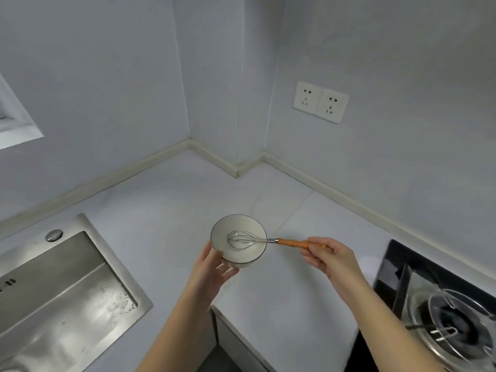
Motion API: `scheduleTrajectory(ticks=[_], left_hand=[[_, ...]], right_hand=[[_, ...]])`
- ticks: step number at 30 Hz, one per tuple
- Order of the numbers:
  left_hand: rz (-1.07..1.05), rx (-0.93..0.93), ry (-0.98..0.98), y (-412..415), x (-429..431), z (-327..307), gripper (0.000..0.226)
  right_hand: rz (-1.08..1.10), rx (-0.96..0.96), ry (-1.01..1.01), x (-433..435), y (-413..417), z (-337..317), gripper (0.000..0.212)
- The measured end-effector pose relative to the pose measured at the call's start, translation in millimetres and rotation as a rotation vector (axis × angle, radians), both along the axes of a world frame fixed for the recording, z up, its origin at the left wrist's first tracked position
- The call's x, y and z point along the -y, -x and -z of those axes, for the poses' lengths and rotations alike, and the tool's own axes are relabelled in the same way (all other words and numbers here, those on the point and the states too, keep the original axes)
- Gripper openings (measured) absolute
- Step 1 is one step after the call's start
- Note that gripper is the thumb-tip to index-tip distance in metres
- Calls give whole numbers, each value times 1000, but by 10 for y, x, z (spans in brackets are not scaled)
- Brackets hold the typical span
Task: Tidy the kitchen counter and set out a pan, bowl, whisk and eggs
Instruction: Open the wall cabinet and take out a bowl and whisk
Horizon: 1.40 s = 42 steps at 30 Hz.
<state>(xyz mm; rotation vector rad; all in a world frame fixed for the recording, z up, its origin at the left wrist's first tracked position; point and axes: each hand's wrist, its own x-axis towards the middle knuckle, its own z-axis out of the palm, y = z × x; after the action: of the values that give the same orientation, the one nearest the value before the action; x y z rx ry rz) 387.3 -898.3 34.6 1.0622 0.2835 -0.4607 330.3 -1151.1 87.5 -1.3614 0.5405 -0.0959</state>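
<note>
A white bowl (251, 255) with a dark rim is over the pale counter (166, 210), near its inner corner. My left hand (214, 267) cups the bowl's near left side, thumb on the rim and fingers under it. A wire whisk (257, 240) with an orange wooden handle lies with its wire head inside the bowl and its handle sticking out to the right over the rim. My right hand (327, 255) pinches the end of that handle. No pan or eggs are in sight.
A steel sink (59, 299) is set into the counter at the left. A black gas hob (440, 315) with a metal pan support fills the lower right. Two wall sockets (320, 101) sit on the right wall. The counter's front edge runs between my arms.
</note>
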Motion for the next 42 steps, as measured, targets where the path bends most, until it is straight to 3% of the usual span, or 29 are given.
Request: scheduleTrajectory(ticks=[6, 16, 26, 31, 42], left_hand=[[44, -79, -70, -1177, -278, 388, 36], [5, -88, -171, -1943, -435, 560, 38], [3, -152, -162, -2016, -467, 704, 31], [17, -188, -170, -1890, -443, 662, 8], [218, -153, -190, -1225, -233, 628, 19]], right_hand=[[-33, -92, 12, -316, -1028, 268, 15], [-67, -210, -92, -584, -1751, 606, 17], [-78, -226, -230, -666, -1838, 663, 19], [-63, -213, -260, -680, -1750, 666, 23], [46, -234, -296, -438, -1081, 610, 32]])
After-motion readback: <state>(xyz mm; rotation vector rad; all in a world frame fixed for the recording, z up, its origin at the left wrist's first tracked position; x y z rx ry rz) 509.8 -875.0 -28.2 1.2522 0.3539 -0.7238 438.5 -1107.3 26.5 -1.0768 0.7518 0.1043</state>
